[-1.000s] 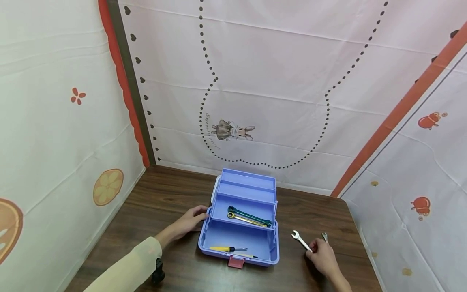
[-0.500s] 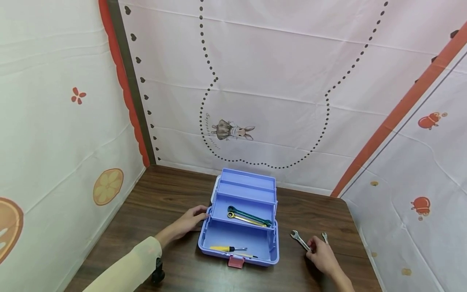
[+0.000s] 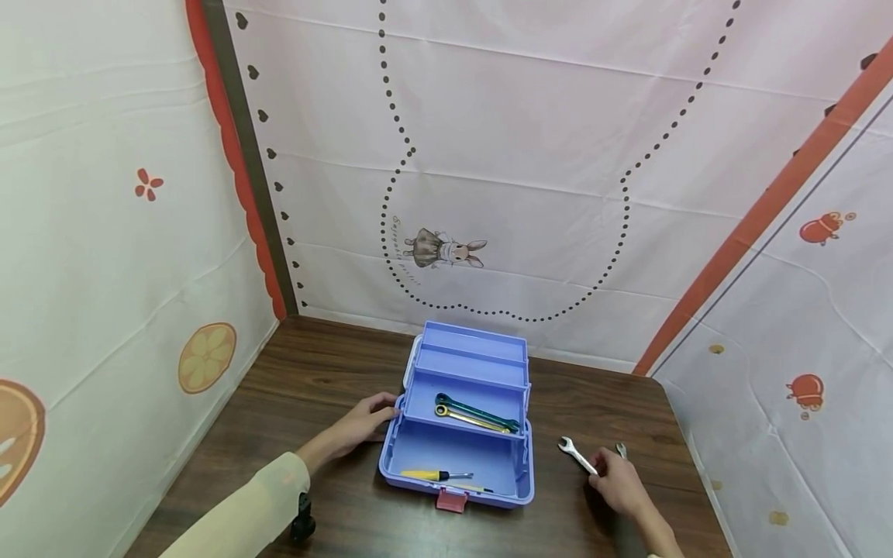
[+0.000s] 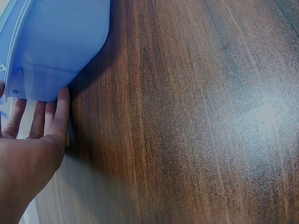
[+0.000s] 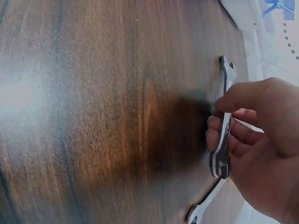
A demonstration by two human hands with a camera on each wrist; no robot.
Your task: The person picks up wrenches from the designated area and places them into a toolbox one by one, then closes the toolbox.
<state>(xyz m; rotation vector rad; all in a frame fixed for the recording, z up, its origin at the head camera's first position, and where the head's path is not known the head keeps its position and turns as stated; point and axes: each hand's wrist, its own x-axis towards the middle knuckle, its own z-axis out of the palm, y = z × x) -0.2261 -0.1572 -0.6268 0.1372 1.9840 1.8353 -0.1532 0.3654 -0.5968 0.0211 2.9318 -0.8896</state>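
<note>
An open blue toolbox stands mid-table, its upper tray holding a green wrench and a gold wrench, its bottom a yellow screwdriver. My left hand rests with straight fingers against the box's left wall. To the right of the box my right hand pinches a silver wrench lying on the table. In the right wrist view the thumb and fingers of the right hand close on that silver wrench. A second small wrench lies beside the hand, partly hidden.
The brown wooden table is walled by printed cloth at the back and on both sides. The box's red latch faces the front edge. A small black object sits under my left sleeve.
The right hand has shifted slightly back along the silver wrench, and the wrench's free end has moved a little. The left hand and the toolbox have not moved.
</note>
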